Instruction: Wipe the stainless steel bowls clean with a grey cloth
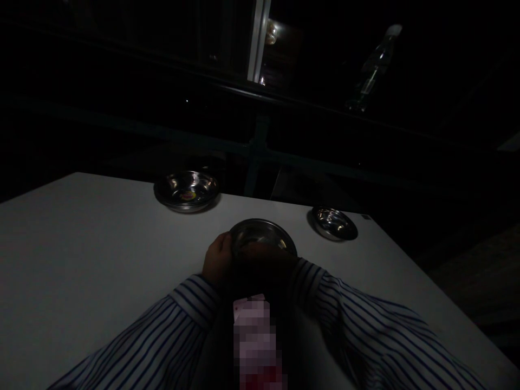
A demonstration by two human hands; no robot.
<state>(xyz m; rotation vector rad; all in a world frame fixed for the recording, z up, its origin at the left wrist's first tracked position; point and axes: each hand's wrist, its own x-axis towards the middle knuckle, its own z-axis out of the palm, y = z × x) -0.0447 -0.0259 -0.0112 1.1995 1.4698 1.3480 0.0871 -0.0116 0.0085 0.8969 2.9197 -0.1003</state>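
Note:
A shiny metal bowl (280,233) is at the middle of the white table, close in front of me. My left hand (219,259) grips its left rim, fingers closed around the edge. Across the near side of the bowl lies my right hand (264,260), reaching into it. Deep shadow covers the right hand's fingers, so whether they hold anything cannot be made out. The near part of the bowl is hidden behind this hand.
Stacked metal bowls (187,192), the top one with a yellow sticker, sit at the far left edge of the white table (101,244). A smaller metal bowl (333,223) stands at right. Beyond, a clear bottle (376,67) shows in the dark. A pinkish blurred item (254,336) lies below my hands.

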